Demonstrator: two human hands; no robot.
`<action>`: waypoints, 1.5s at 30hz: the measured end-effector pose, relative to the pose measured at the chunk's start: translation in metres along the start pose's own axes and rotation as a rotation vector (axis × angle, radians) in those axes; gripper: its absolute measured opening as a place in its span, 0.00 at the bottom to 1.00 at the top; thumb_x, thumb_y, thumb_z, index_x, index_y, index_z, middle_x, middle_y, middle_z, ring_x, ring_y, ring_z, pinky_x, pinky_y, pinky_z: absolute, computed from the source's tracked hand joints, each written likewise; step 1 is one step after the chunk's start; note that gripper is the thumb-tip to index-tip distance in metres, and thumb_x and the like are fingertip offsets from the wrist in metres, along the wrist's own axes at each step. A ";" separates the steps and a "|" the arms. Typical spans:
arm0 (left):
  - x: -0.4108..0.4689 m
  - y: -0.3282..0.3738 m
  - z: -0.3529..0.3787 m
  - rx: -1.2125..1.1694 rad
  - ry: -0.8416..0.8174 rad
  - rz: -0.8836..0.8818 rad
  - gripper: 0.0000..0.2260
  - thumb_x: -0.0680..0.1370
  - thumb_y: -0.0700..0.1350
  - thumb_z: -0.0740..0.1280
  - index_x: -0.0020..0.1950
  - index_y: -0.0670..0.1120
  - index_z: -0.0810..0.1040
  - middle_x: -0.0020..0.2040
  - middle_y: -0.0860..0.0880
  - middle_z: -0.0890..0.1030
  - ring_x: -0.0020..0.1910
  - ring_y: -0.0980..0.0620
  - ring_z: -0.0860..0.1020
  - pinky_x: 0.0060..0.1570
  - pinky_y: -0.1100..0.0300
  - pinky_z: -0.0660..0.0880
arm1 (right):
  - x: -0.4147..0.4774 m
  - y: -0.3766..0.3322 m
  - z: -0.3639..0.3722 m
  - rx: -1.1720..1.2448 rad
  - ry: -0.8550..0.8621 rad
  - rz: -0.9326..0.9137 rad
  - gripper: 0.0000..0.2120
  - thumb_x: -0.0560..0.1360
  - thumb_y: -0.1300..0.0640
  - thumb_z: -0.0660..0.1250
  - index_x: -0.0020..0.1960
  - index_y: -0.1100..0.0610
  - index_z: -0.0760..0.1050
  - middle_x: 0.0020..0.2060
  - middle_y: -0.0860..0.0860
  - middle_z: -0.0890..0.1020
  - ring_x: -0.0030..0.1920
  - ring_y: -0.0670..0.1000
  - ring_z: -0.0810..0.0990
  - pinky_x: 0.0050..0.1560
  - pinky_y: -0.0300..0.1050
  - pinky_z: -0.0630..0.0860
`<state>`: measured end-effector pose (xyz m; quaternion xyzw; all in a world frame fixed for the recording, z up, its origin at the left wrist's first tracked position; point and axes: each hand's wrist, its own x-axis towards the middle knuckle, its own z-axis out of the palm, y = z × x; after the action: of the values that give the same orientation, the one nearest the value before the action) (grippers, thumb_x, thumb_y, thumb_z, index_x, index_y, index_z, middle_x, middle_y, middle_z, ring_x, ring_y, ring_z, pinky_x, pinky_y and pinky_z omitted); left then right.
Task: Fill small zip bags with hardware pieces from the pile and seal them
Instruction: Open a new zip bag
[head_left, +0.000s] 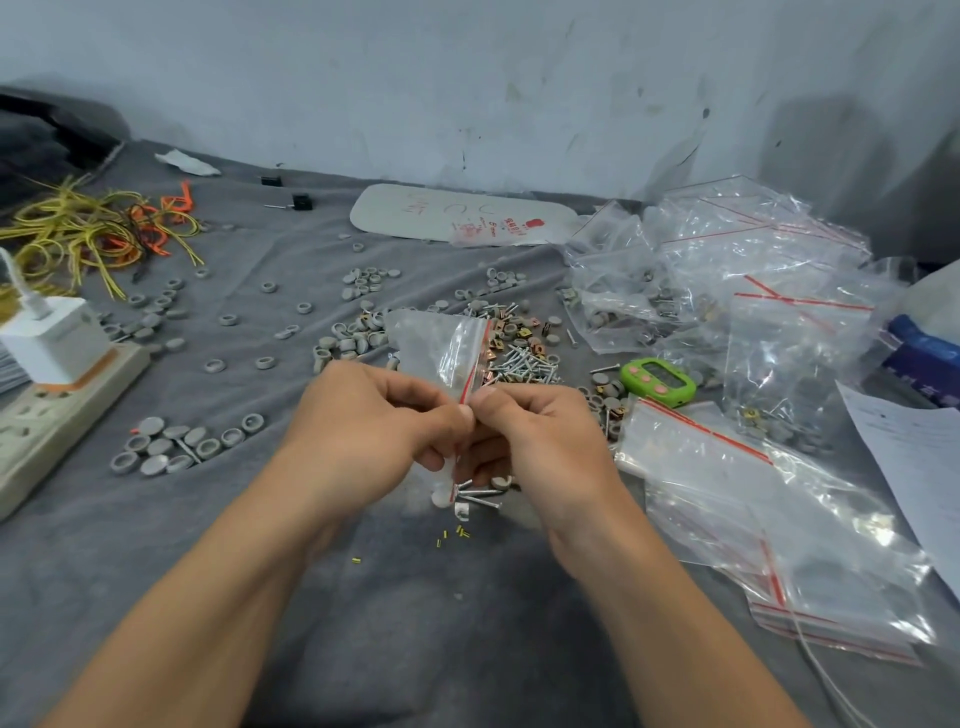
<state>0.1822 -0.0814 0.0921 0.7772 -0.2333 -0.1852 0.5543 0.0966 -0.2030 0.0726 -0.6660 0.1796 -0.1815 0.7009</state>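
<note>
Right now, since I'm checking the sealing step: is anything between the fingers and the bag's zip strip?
Nothing visible. The left hand and right hand both pinch the bag directly at its red strip; screws show below the hands, beside the strip.

Left forearm (218, 571): enters from the lower left of the frame, bare along its whole visible length, wrist included. Right forearm (675, 597): enters from the lower right, likewise bare to the wrist. Left grip (374, 421), centre of the frame: bare hand, skin folds across the knuckles. Left thumbnail (466, 414) is cut short. Right grip (545, 431), just right of centre: bare hand. Right thumbnail (485, 395) is short and rounded. Remaining fingernails are hidden from view.
</note>
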 end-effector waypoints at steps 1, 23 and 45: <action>0.000 0.000 -0.001 -0.030 -0.019 0.002 0.04 0.71 0.42 0.78 0.37 0.44 0.87 0.32 0.44 0.84 0.28 0.54 0.79 0.30 0.68 0.73 | 0.000 0.000 -0.001 -0.018 0.001 -0.014 0.16 0.80 0.65 0.62 0.37 0.68 0.80 0.30 0.60 0.82 0.27 0.54 0.78 0.27 0.41 0.74; -0.015 0.007 0.016 0.611 0.575 0.436 0.04 0.69 0.50 0.71 0.41 0.56 0.77 0.29 0.59 0.78 0.32 0.50 0.79 0.39 0.56 0.73 | -0.005 -0.010 -0.016 -0.816 0.622 -0.268 0.13 0.68 0.49 0.70 0.28 0.55 0.76 0.22 0.46 0.76 0.26 0.48 0.75 0.31 0.43 0.74; -0.036 0.010 0.039 0.689 0.433 0.891 0.09 0.65 0.41 0.68 0.41 0.54 0.79 0.31 0.59 0.61 0.27 0.54 0.71 0.24 0.58 0.69 | 0.018 -0.002 -0.017 0.791 -0.054 0.393 0.17 0.77 0.74 0.56 0.59 0.67 0.79 0.52 0.55 0.85 0.58 0.56 0.84 0.54 0.42 0.76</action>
<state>0.1296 -0.0934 0.0904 0.7596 -0.4647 0.3137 0.3297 0.1038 -0.2263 0.0738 -0.3042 0.2009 -0.0821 0.9276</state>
